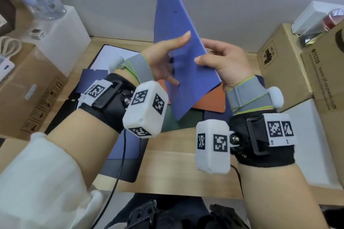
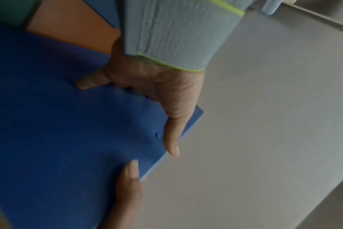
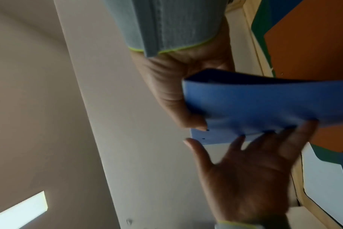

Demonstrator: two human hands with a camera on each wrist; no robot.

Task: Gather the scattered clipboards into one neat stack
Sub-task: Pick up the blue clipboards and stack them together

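A blue clipboard [image 1: 178, 24] [image 2: 68, 139] [image 3: 264, 102] stands tilted on edge in the air above the wooden table [image 1: 176, 163]. My right hand [image 1: 214, 55] [image 2: 127, 193] [image 3: 166, 85] grips its right edge, thumb on the near face and fingers behind. My left hand [image 1: 167, 55] [image 2: 162, 86] [image 3: 254, 178] lies flat against the near face, fingers straight and spread. Below it on the table lie an orange clipboard [image 1: 214, 98] [image 2: 72, 27] [image 3: 313, 46] over a dark green one [image 1: 186, 117]. Navy boards [image 1: 93, 80] and a black board with white paper [image 1: 111, 55] overlap at the left.
Cardboard boxes flank the table at the left [image 1: 28, 89] and right [image 1: 279, 65], with a larger one [image 1: 325, 80] further right. A white box [image 1: 61, 33] stands at the back left. A grey wall rises behind. Cables hang from both wrist units.
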